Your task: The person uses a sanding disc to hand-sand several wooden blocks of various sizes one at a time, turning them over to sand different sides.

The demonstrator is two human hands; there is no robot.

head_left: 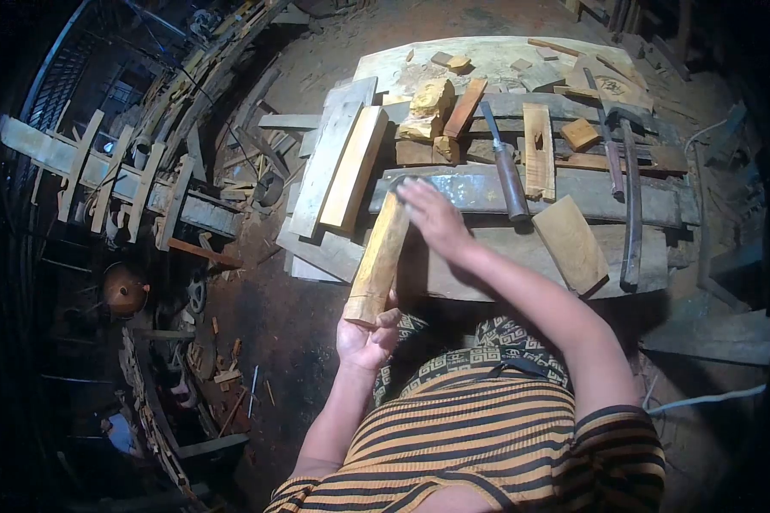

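A long yellowish wood block (376,256) stands at a slant in front of the workbench. My left hand (369,339) is wrapped round its lower end from below. At the block's upper end, my right hand (435,218) lies with its fingers stretched out over a small dark object (399,185), which is mostly hidden. Just behind the block, a pale squared beam (355,169) rests on the bench beside a grey plank (334,158).
On the workbench (479,248) lie a chisel (509,179), a hammer (631,201), a flat wood piece (571,244), a rough yellow chunk (428,109) and several offcuts. A slatted wooden rack (128,175) and a brown round pot (126,287) are at the left.
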